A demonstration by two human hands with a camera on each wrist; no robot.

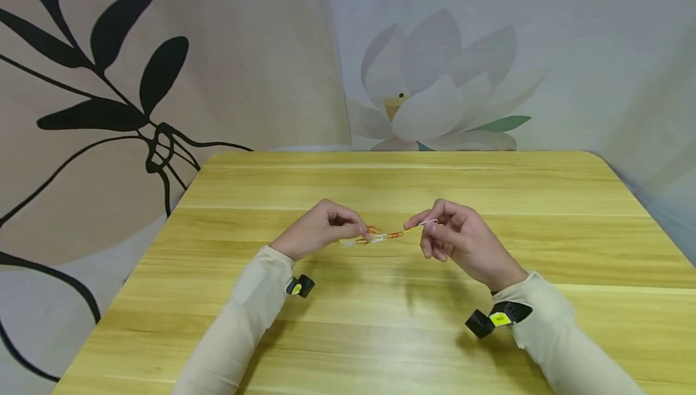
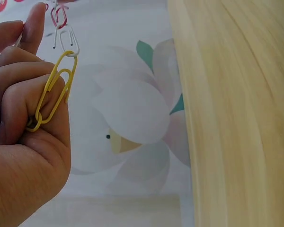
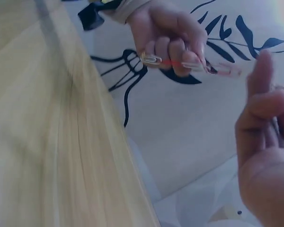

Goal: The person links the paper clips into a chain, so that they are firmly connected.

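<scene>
A chain of linked paper clips (image 1: 394, 235), in orange, white and yellow, stretches between the two hands above the table. My left hand (image 1: 334, 226) pinches it between thumb and forefinger, and an orange loop sticks up beside the fingertips. In the left wrist view a yellow paper clip (image 2: 71, 87) lies against the curled fingers, linked to a white paper clip (image 2: 76, 42). At the chain's other end, my right hand (image 1: 462, 235) pinches a white paper clip (image 1: 429, 222) joined to a yellow one. The right wrist view shows the chain blurred, with the right hand's grip partly hidden.
The wooden table (image 1: 380, 328) spreads beneath both hands. Behind it hang pale cloths, one printed with black leaves (image 1: 122, 26), the other with a lotus flower (image 1: 435, 105). Each sleeve carries a small black wrist camera (image 1: 480, 324).
</scene>
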